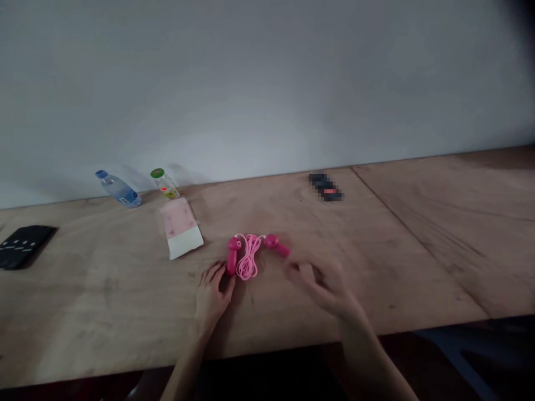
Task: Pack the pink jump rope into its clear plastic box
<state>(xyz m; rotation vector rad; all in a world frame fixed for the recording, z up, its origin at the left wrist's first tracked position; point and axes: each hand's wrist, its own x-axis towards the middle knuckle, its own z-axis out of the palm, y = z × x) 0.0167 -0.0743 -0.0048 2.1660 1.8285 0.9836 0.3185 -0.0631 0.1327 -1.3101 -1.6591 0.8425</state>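
A pink jump rope lies coiled on the wooden table, between its two dark pink handles. My left hand rests at the lower end of the left handle, its fingers bent and apart, thumb and fingertips near the handle's bottom. The right handle lies slanted, its lower end pointing toward my right hand. That hand is smeared by motion just below and right of the handle, and its exact finger pose is unclear.
A pink and white packet lies behind the rope to the left. Beyond it stand a green-capped bottle and a blue-capped water bottle by the wall. A black item is far left; a dark pixelated object lies back right.
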